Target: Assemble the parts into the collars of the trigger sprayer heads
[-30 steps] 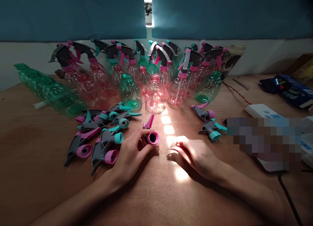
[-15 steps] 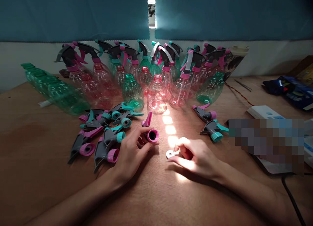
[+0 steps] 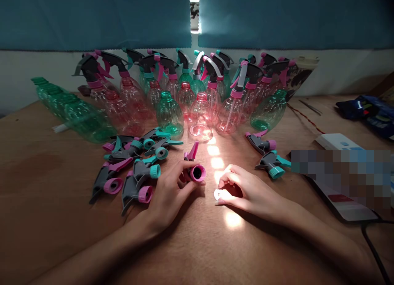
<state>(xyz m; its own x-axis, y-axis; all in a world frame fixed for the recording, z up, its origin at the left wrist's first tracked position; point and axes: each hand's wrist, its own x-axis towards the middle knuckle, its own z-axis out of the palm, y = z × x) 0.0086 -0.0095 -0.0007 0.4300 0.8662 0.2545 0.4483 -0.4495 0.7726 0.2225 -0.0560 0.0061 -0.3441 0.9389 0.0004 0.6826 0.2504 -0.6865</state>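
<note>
My left hand [image 3: 172,188] is closed around a trigger sprayer head [image 3: 198,173] with a pink collar and pink trigger. The collar's open end points towards me, its dark inside showing. To the right of it, low over the wooden table, my right hand [image 3: 250,192] pinches a small round white washer [image 3: 217,194] with a hole in its middle. The washer and the collar are apart. Beside my left hand lies a loose pile of grey sprayer heads, among them one with a pink collar [image 3: 145,194] and one with a teal collar [image 3: 155,171].
Clear pink bottles [image 3: 200,118] and green bottles [image 3: 170,116] stand in rows at the back, several with sprayer heads on. Green bottles [image 3: 89,120] lean at left. Two sprayer heads [image 3: 271,164] lie at right, near a white power strip [image 3: 340,143] and a partly blurred-out device [image 3: 353,207].
The view has shifted slightly. The washer's round face and hole show more plainly in my right fingers. My left hand keeps its hold on the sprayer head.
</note>
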